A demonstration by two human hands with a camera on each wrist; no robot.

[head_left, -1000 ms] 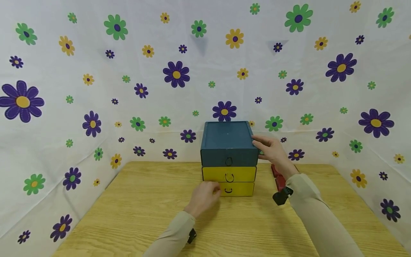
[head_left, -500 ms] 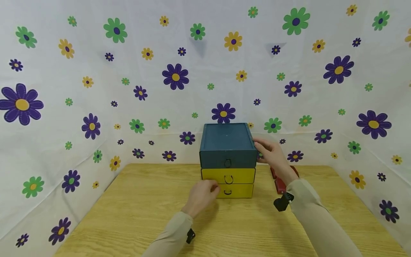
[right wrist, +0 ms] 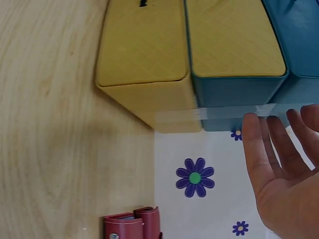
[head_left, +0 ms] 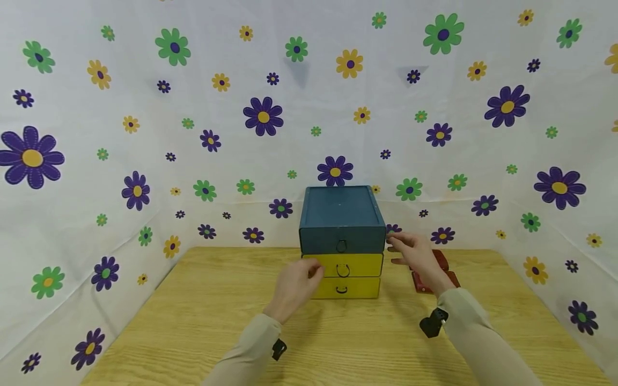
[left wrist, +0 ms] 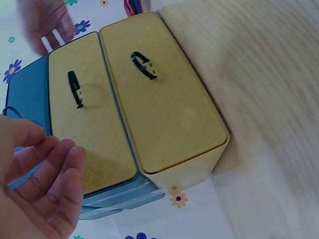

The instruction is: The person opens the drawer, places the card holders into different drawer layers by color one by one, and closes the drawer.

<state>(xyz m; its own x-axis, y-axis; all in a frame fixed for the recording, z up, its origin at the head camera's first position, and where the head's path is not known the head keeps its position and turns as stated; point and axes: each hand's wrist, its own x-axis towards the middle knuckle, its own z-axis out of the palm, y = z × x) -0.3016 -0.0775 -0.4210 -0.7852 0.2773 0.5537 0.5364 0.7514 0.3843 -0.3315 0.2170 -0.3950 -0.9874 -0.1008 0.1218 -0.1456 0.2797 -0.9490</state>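
Our left hand (head_left: 293, 288) hung before the drawer stack (head_left: 338, 234), fingers loosely bent, empty | our right hand (head_left: 419, 261) beside it, fingers apart | we judged light, even contact best.

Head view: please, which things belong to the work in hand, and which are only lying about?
Seemingly in the work:
- blue drawer
- upper yellow drawer
- lower yellow drawer
- left hand and right hand, both near the stack

Seemingly just about:
- red items, partly hidden
- flowered cloth behind
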